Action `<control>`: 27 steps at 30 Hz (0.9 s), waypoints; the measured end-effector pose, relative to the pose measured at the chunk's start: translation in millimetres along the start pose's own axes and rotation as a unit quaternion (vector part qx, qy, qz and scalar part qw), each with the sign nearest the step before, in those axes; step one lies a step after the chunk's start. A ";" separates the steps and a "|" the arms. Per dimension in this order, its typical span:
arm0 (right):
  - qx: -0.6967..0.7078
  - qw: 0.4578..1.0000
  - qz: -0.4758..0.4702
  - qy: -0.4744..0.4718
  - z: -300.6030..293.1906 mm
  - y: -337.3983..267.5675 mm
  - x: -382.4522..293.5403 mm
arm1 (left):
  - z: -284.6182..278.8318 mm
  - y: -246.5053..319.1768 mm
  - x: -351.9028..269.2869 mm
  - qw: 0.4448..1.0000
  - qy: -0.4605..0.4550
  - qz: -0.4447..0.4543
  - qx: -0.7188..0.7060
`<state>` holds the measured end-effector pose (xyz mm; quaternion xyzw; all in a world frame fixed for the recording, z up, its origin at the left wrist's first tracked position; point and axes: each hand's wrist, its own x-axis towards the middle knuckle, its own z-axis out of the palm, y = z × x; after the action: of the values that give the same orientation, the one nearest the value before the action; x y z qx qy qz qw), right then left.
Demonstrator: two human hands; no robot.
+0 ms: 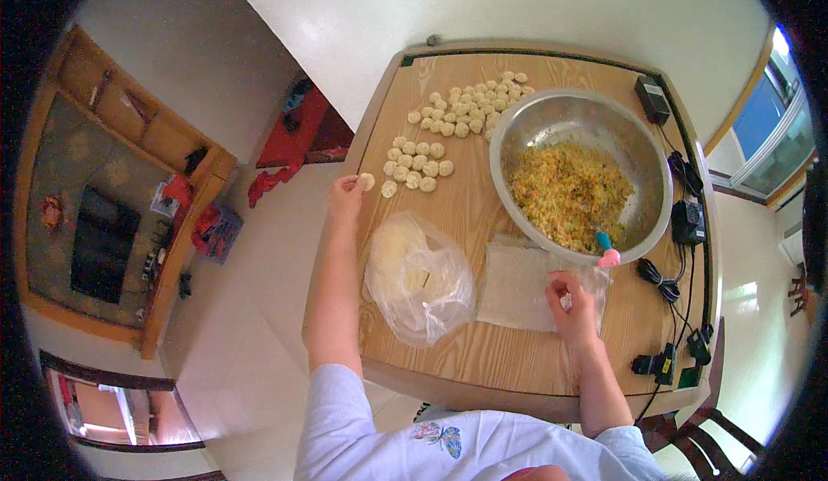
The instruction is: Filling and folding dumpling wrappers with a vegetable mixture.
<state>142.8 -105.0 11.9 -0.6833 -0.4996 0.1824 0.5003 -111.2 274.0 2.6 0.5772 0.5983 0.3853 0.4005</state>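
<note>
At the table's left edge, my left hand [346, 195] has its thumb and fingertips on a small round pleated dumpling [367, 181]. Beside it stand loose rows of similar dumplings [406, 159], with a larger cluster [466, 107] behind. My right hand [576, 306] is curled above a pale woven cloth [514, 287]; a whitish patch shows inside the curl, but whether it is held is unclear. Round pale dough wrappers [394, 254] lie in a clear plastic bag [446, 287] between my arms. Chopped yellow-green filling [563, 190] is in the large steel bowl [656, 222].
A utensil with a blue and pink handle [605, 245] leans on the bowl's near rim. Black power adapters [652, 100] and coiled cables [658, 280] run along the right edge of the wooden table [479, 358]. A dark wooden chair [718, 439] stands at lower right.
</note>
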 end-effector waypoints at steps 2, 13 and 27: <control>0.018 1.000 0.015 -0.011 3.0 -8.2 0.2 | -4.6 -28.0 30.0 1.000 -0.018 0.014 0.000; 0.014 0.999 0.032 0.030 -0.6 -1.4 3.6 | -4.4 0.6 -16.2 0.982 0.004 0.190 0.022; -0.136 0.985 -0.087 -0.066 4.3 4.1 -1.6 | -29.9 56.7 -250.4 0.833 -0.241 0.359 0.345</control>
<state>141.0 -104.2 6.1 -0.6854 -0.6091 0.1134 0.3826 -113.9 25.9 75.0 0.9266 0.3279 0.1192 0.1402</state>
